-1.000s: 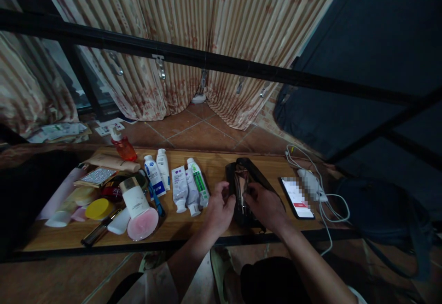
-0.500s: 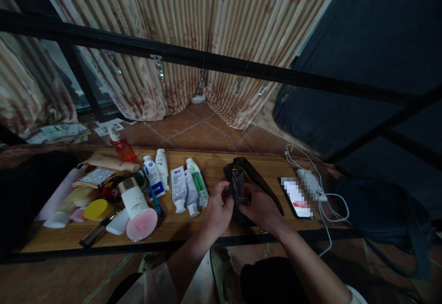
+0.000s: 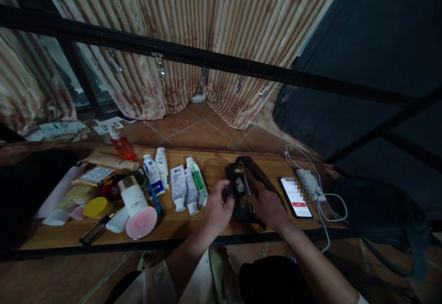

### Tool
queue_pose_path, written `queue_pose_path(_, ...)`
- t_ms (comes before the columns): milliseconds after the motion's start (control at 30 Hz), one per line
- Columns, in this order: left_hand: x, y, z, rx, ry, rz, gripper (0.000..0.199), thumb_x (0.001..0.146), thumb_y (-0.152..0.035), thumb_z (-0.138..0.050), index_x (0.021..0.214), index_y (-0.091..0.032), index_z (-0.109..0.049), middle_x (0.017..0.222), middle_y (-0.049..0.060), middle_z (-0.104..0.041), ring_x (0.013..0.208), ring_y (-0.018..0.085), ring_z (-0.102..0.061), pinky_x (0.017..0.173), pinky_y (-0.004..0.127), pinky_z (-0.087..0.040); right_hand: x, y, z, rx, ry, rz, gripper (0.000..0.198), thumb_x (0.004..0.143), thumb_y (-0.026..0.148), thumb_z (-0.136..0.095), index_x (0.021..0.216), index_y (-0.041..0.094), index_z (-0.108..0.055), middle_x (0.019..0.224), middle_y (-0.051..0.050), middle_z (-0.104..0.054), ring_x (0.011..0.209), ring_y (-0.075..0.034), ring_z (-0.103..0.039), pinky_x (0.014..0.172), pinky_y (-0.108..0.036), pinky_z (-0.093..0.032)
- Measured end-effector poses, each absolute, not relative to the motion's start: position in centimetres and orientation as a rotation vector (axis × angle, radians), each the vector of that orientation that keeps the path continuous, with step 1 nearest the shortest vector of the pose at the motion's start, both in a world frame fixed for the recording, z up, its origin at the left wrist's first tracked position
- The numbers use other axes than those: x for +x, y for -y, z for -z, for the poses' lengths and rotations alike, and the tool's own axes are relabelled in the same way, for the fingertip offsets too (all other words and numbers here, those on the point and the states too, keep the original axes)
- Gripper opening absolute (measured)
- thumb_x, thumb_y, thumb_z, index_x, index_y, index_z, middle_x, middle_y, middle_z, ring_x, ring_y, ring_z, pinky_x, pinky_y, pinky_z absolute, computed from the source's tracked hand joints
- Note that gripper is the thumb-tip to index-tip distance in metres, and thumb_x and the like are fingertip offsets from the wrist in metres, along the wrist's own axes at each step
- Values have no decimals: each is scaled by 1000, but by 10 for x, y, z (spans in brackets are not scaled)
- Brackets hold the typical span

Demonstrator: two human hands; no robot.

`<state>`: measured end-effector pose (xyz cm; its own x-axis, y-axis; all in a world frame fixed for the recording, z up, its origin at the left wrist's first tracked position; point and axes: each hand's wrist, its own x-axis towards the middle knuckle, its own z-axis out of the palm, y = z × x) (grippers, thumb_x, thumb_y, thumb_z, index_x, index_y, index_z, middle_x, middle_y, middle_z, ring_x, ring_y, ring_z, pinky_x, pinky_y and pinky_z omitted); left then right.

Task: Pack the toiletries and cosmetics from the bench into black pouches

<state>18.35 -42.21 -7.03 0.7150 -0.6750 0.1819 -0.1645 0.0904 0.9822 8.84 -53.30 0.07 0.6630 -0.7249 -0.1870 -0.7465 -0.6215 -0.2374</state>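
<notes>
A black zip pouch [image 3: 259,171] lies unzipped on the wooden bench, its mouth facing up. My left hand [image 3: 220,206] pinches the pouch's left edge between thumb and fingers. Inside, a small dark bottle with a white label [image 3: 238,183] shows. My right hand [image 3: 270,206] reaches into the right side of the opening, its fingers closed around a slim dark item with a shiny edge [image 3: 247,185]. What kind of item this is cannot be made out. Left of the pouch lie a green-and-white tube [image 3: 197,182] and two pale tubes [image 3: 178,186].
Further left, blue-and-white tubes [image 3: 153,175], a white bottle [image 3: 134,198], a pink round container [image 3: 141,223], a yellow-lidded jar [image 3: 98,207] and a red pump bottle [image 3: 122,145] crowd the bench. A phone [image 3: 296,198], a power strip [image 3: 312,185] and cables are at right.
The pouch's mouth is wider, and the labelled bottle inside has come into view. My right hand has shifted slightly right with the slim item; my left hand stays at the pouch's edge.
</notes>
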Motion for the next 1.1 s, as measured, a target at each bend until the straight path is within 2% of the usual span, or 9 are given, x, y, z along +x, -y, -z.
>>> queue_pose_path(233,181,421,65,1467,751,471,33,80,-8,-50,110,-21,-50,100,2,-65,92,13,-63,82,25,-49,90,534,8,-2689,-1258,-100,38,94,33,-33,124,14,-47,93,-16,-71,86,-30,-68,73,-36,-44)
queue_pose_path(500,180,422,64,1557,756,481,35,78,-8,-49,110,-21,-50,98,2,-66,90,14,-63,81,26,-49,90,546,14,-2591,-1190,-117,37,92,26,-30,121,10,-48,92,-18,-69,85,-28,-67,74,-35,-43)
queue_pose_path(733,181,420,66,1674,763,541,38,76,-8,-49,111,-21,-50,99,3,-66,85,15,-64,76,27,-49,82,562,30,-2276,-812,206,39,87,30,-32,115,14,-54,103,-11,-65,92,-21,-60,82,-31,-44)
queue_pose_path(933,181,419,67,1688,755,504,41,74,-8,-49,113,-21,-51,101,3,-66,87,16,-64,79,28,-49,85,556,34,-2088,-885,300,38,85,35,-31,98,12,-59,83,-6,-64,82,-21,-59,75,-30,-45)
queue_pose_path(1100,181,419,68,1687,750,501,43,73,-6,-49,113,-20,-51,100,4,-66,91,17,-63,81,30,-49,86,551,40,-2127,-850,455,41,88,38,-30,103,12,-58,90,-9,-65,86,-22,-59,81,-32,-45)
